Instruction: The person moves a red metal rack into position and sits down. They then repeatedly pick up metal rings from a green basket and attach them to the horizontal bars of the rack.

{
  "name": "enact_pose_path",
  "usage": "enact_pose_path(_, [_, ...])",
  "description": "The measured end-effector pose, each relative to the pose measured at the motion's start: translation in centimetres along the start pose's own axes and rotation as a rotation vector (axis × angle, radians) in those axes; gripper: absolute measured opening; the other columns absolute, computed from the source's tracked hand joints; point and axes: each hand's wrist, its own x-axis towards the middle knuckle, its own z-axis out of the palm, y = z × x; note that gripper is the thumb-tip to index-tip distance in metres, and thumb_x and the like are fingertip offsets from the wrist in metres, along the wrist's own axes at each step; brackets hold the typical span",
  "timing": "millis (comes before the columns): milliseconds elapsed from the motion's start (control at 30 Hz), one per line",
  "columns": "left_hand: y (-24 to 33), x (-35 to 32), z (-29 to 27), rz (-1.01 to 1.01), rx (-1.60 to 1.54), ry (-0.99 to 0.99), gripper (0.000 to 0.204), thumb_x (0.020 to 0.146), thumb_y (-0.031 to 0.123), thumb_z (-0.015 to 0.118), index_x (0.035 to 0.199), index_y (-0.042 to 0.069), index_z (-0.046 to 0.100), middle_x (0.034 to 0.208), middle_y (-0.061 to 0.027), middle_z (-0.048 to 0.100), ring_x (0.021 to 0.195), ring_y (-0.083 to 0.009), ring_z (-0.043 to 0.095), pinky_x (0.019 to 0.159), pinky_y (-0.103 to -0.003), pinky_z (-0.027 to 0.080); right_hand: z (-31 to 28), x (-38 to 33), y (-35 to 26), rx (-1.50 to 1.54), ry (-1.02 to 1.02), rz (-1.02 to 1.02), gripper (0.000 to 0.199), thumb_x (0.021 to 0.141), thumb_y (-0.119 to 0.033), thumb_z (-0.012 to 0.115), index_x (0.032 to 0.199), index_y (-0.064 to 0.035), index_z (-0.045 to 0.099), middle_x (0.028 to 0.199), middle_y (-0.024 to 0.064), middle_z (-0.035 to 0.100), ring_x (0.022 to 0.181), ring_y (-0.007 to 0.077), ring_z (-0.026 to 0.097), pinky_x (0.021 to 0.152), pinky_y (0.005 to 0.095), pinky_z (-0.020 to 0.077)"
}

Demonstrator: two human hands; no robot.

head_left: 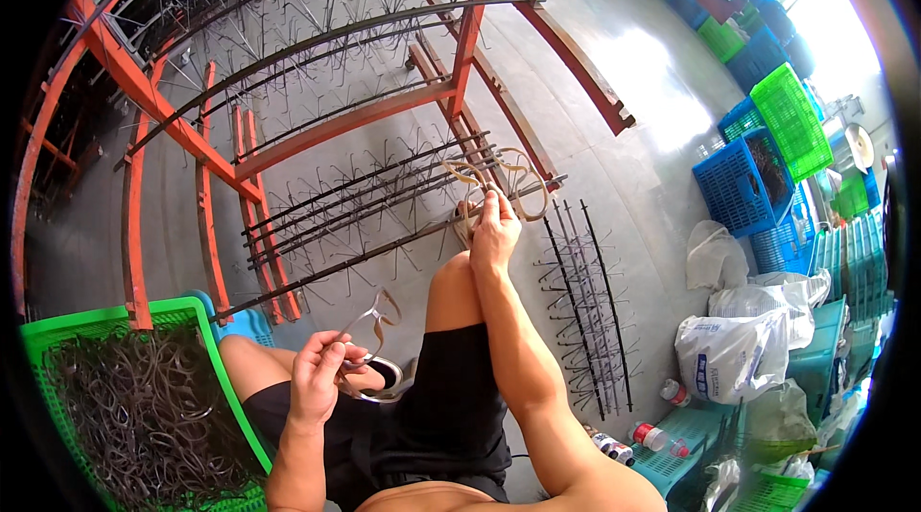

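My left hand (321, 370) is closed over my lap, pinching pale, brown-edged frames (384, 309) that look like eyeglass frames. Another loop of frame shows below the fingers, by my knee. My right hand (494, 232) reaches forward past my knee, fingertips pinched together on tan frames (528, 195) at the end of a long dark rod (384, 249) with thin wire hooks. Tan loops spread out on both sides of those fingers; whether they hang on the hooks I cannot tell. At my left, a green basket (221, 368) holds a heap of dark curved frames (144, 406).
An orange-red metal rack (345, 128) carries several hooked rods ahead and to the left. More hooked rods (590, 310) lie at my right. Farther right are white plastic bags (734, 354), bottles (657, 439), a blue crate (743, 186) and a green crate (791, 123).
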Motion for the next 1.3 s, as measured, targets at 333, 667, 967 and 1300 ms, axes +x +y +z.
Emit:
enact_pose_path(333, [-0.5, -0.3, -1.0, 0.006, -0.084, 0.076, 0.020, 0.091, 0.017, 0.052, 0.101, 0.000, 0.057, 0.083, -0.0093, 0.063, 0.076, -0.0181, 0.063, 0.066, -0.030, 0.054, -1.1, -0.6, -0.3, -0.360, -0.221, -0.141, 0.021, 0.091, -0.016, 0.054, 0.106, -0.0028, 0.061, 0.061, -0.0082, 0.041, 0.055, 0.0015, 0.034, 0.046, 0.0203, 0.0274])
enact_pose_path(667, [0.6, -0.1, -0.8, 0.021, -0.060, 0.065, 0.021, 0.092, 0.018, 0.052, 0.102, 0.001, 0.059, 0.077, -0.0087, 0.063, 0.067, -0.0143, 0.060, 0.059, -0.024, 0.048, -1.3, 0.7, -1.5, -0.538, -0.185, -0.314, 0.023, 0.091, -0.020, 0.054, 0.094, 0.0010, 0.061, 0.062, 0.0003, 0.054, 0.057, 0.0077, 0.045, 0.051, 0.0262, 0.0391])
enact_pose_path(967, [1.2, -0.8, -1.6, 0.017, -0.192, -0.039, 0.018, 0.090, 0.017, 0.053, 0.099, 0.003, 0.060, 0.075, -0.0048, 0.058, 0.067, -0.0110, 0.051, 0.053, -0.022, 0.038, -1.9, -5.3, -3.0, -1.105, -0.022, -0.632, 0.044, 0.084, -0.021, 0.056, 0.122, -0.0001, 0.046, 0.118, 0.0215, 0.039, 0.110, 0.0373, 0.036, 0.096, 0.0474, 0.0278])
enact_pose_path(1300, [1.0, -0.6, -1.1, -0.002, -0.176, -0.097, 0.018, 0.090, 0.015, 0.053, 0.100, 0.001, 0.059, 0.082, -0.0057, 0.061, 0.066, -0.0071, 0.051, 0.054, -0.018, 0.036, -1.2, -2.5, -2.2, -0.619, -0.028, -0.249, 0.033, 0.092, -0.013, 0.044, 0.123, -0.0019, 0.046, 0.082, 0.0122, 0.058, 0.075, 0.0235, 0.057, 0.070, 0.0338, 0.0452])
